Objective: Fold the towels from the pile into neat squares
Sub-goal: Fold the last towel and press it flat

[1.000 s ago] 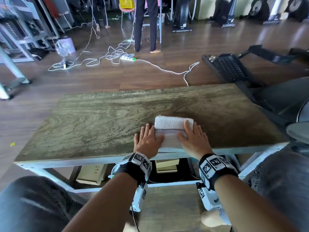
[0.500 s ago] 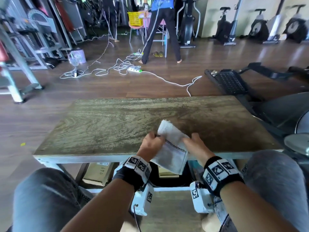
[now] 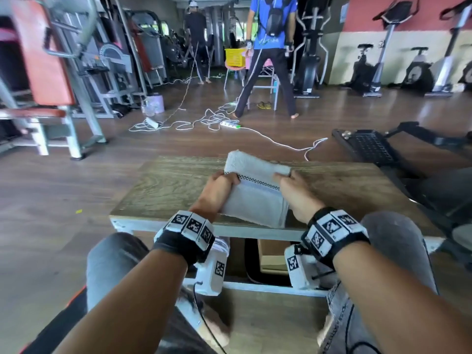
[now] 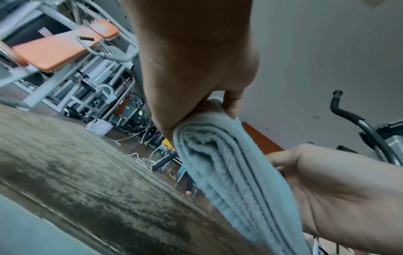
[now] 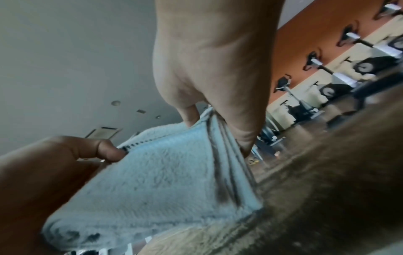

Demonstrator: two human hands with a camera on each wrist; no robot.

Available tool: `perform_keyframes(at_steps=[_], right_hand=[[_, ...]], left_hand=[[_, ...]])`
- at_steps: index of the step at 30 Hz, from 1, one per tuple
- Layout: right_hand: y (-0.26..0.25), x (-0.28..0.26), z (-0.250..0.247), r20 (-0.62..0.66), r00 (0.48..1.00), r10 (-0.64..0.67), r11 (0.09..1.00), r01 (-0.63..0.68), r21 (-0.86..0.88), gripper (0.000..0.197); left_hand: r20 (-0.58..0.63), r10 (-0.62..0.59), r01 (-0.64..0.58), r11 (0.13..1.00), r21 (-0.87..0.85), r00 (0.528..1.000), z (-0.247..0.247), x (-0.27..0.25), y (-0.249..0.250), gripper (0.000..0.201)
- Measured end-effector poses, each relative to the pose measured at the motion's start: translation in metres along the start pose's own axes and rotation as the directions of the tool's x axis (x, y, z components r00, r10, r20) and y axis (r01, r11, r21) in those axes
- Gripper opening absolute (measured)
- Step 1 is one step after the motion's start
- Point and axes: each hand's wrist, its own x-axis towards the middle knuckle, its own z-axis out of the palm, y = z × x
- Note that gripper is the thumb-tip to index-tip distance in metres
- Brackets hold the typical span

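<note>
Gripping a folded white towel (image 3: pixel 255 198) at its two upper corners, both hands hold it lifted and tilted over the near edge of the wooden table (image 3: pixel 163 185), in the lower middle of the head view. The left hand (image 3: pixel 217 190) pinches the towel's left corner, fingers curled over the top edge and thumb on the near face beside a dark checkered stripe (image 3: pixel 255 180). The right hand (image 3: pixel 293 192) pinches the right corner the same way. From the left wrist view the towel (image 4: pixel 220 165) shows as several stacked layers seen edge-on, clamped between thumb and fingers, with the table top (image 4: pixel 76 172) filling the lower left. From the right wrist view the towel (image 5: pixel 165 176) hangs as a flat fuzzy panel, its lower edge close above the table (image 5: pixel 327 189); whether it touches is not clear. Behind the table, in the upper part of the head view, white cables (image 3: pixel 204 121) lie on the wooden floor, and a person in a blue shirt (image 3: pixel 270 26) stands with their back turned.
</note>
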Motion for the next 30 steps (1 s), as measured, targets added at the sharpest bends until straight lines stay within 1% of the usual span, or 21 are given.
perform_keyframes(at_steps=[2,3,6,9,10,13,17,19,20,21,22,24,26,27,30], right_hand=[[-0.019,-0.006,0.016,0.036,0.997,-0.075,0.995,0.077,-0.07,0.038],[-0.029,-0.008,0.024,0.056,0.992,-0.112,0.99,0.116,-0.082,0.039],[-0.055,-0.016,0.055,0.117,0.979,-0.168,0.982,0.177,-0.067,0.036],[-0.072,-0.027,0.094,0.203,0.959,-0.198,0.977,0.21,-0.041,0.042],[-0.075,-0.03,0.108,0.237,0.95,-0.204,0.975,0.219,-0.04,0.041],[-0.084,-0.046,0.149,0.341,0.908,-0.245,0.959,0.278,-0.051,0.039],[-0.096,-0.065,0.209,0.459,0.841,-0.287,0.938,0.343,-0.043,0.052],[-0.099,-0.078,0.237,0.504,0.815,-0.286,0.938,0.344,-0.025,0.055],[-0.099,-0.083,0.252,0.524,0.802,-0.287,0.939,0.345,-0.013,0.054],[-0.097,-0.088,0.266,0.547,0.785,-0.289,0.938,0.347,-0.003,0.052],[-0.095,-0.093,0.281,0.57,0.771,-0.285,0.937,0.35,-0.004,0.051],[-0.084,-0.1,0.309,0.618,0.737,-0.274,0.934,0.356,-0.011,0.048],[-0.067,-0.105,0.335,0.657,0.707,-0.261,0.927,0.374,-0.034,0.044],[-0.057,-0.107,0.347,0.679,0.69,-0.251,0.921,0.386,-0.052,0.042],[-0.012,-0.11,0.384,0.75,0.632,-0.195,0.901,0.418,-0.118,0.037]], left_hand=[[-0.095,0.022,-0.019,0.999,0.028,0.995,-0.021,-0.009,0.003,0.044],[-0.134,0.04,-0.036,0.999,0.034,0.99,-0.032,-0.012,0.005,0.046],[-0.256,0.083,-0.068,0.995,0.067,0.963,-0.066,-0.023,0.01,0.037],[-0.377,0.094,-0.066,0.994,0.089,0.921,-0.103,-0.035,0.008,0.035],[-0.412,0.096,-0.064,0.994,0.091,0.906,-0.115,-0.04,0.006,0.033],[-0.541,0.063,-0.019,0.996,0.086,0.839,-0.152,-0.059,-0.004,0.032],[-0.699,0.008,0.024,0.999,0.036,0.715,-0.197,-0.091,-0.012,0.027],[-0.757,0.009,0.036,0.998,0.043,0.653,-0.218,-0.106,-0.013,0.027],[-0.777,0.013,0.05,0.997,0.057,0.63,-0.226,-0.114,-0.014,0.03],[-0.791,0.011,0.084,0.993,0.079,0.611,-0.238,-0.119,-0.018,0.032],[-0.815,0.012,0.113,0.989,0.095,0.579,-0.249,-0.126,-0.023,0.032],[-0.853,-0.018,0.154,0.985,0.074,0.522,-0.267,-0.134,-0.037,0.026],[-0.885,-0.061,0.222,0.974,0.049,0.462,-0.283,-0.14,-0.06,0.046],[-0.888,-0.081,0.254,0.966,0.041,0.452,-0.289,-0.143,-0.072,0.047],[-0.88,-0.161,0.418,0.907,0.046,0.446,-0.308,-0.143,-0.126,0.029]])
